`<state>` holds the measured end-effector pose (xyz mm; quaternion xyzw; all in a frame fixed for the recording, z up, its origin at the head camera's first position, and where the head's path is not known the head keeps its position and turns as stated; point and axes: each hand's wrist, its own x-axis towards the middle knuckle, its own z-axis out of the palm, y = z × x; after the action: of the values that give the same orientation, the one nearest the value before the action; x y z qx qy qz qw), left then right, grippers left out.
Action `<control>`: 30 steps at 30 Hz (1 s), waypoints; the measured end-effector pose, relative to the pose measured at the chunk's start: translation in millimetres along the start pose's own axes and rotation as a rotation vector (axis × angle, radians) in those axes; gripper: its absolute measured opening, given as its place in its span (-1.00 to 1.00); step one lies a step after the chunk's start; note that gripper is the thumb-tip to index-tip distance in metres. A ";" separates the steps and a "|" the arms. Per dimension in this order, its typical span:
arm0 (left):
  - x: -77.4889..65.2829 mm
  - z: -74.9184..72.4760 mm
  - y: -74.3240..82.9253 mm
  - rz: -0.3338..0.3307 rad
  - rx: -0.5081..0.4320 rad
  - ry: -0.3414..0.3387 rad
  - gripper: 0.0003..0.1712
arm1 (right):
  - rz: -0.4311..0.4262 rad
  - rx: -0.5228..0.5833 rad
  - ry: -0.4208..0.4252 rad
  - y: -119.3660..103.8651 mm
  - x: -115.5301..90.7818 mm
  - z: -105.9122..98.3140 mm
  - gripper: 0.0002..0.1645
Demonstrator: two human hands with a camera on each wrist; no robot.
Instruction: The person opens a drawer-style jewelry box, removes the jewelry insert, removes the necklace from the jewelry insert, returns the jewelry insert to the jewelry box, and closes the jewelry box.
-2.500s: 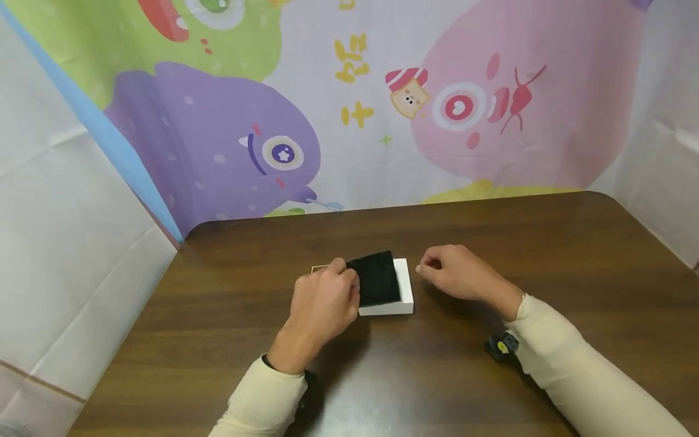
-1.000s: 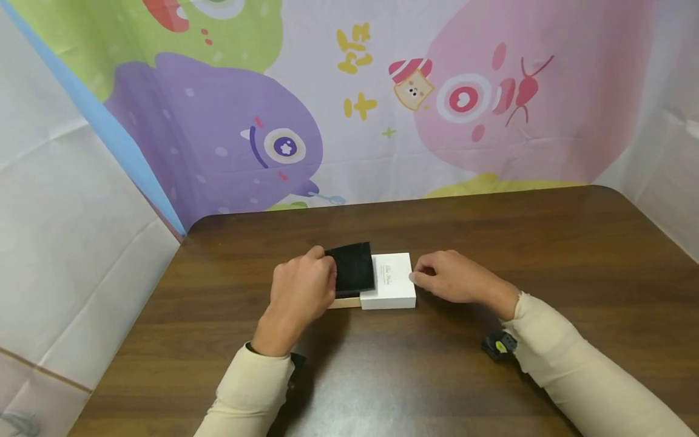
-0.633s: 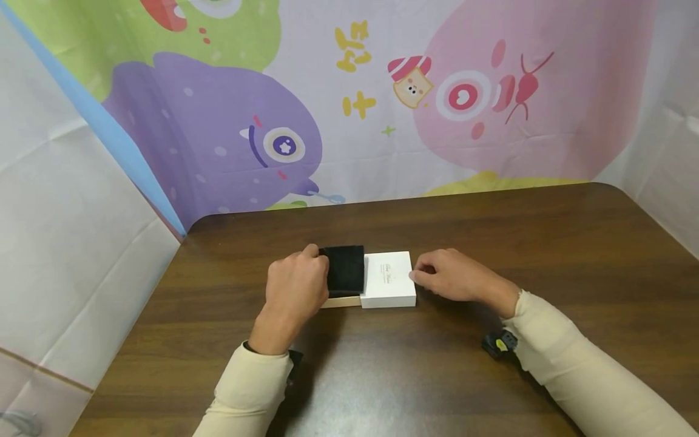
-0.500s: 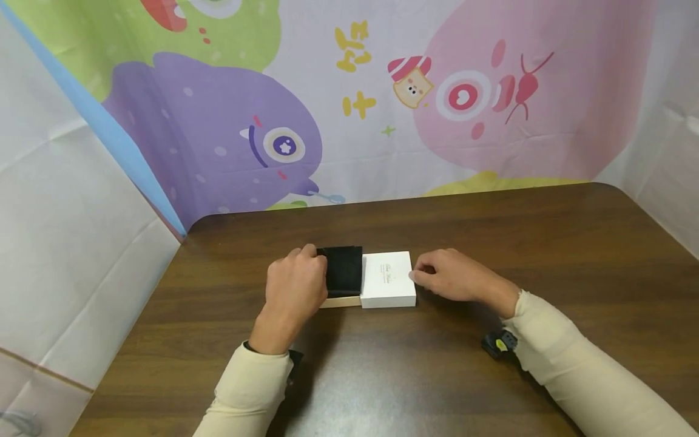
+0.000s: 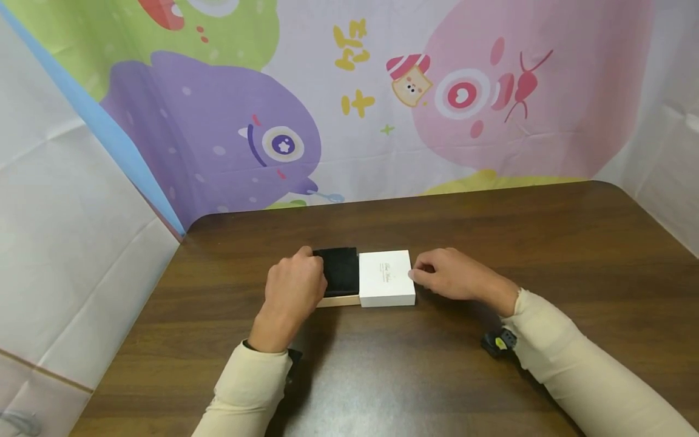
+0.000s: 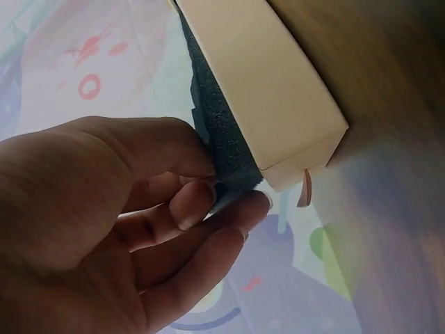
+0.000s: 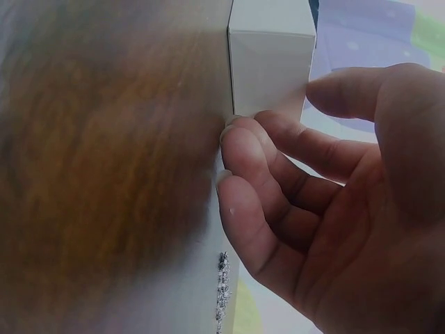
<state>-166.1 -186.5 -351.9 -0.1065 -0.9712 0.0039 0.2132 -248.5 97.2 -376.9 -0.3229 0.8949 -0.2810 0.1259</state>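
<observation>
On the table lies a white box sleeve [image 5: 384, 274] with small lettering on top. A beige drawer [image 5: 343, 300] sticks out of its left side. My left hand [image 5: 295, 285] pinches the left edge of a black square pad [image 5: 341, 271] that lies flat in the drawer against the sleeve. In the left wrist view, thumb and fingertips meet at the dark pad [image 6: 226, 142], beside the drawer's end [image 6: 295, 163] with its ribbon tab [image 6: 305, 189]. My right hand [image 5: 453, 274], fingers loosely bent, touches the sleeve's right end [image 7: 271, 69] with its fingertips.
The brown wooden table [image 5: 437, 364] stretches around the box. A printed cartoon curtain [image 5: 355, 152] hangs behind its far edge, and pale panels stand on both sides. A small black device [image 5: 498, 343] is worn at my right wrist.
The black pad has moved left off the sleeve's top and come down into the drawer, led by my left hand. My right hand came into contact with the sleeve's right end and stays there.
</observation>
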 end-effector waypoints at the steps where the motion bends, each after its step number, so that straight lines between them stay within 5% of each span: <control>1: -0.1 -0.2 0.2 -0.006 -0.008 -0.012 -0.80 | 0.000 0.000 -0.001 0.2 0.0 0.1 -0.75; 13: 0.5 -1.6 2.3 -0.020 -0.059 -0.075 -0.82 | 0.004 0.000 -0.012 0.3 0.5 0.1 -0.73; 30: 0.3 0.1 0.8 0.044 -0.091 -0.123 -0.90 | 0.010 -0.023 -0.010 -0.3 1.6 0.0 -0.74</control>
<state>-166.2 -185.7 -351.9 -0.1371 -0.9790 -0.0290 0.1478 -249.5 96.0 -376.8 -0.3214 0.8991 -0.2684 0.1278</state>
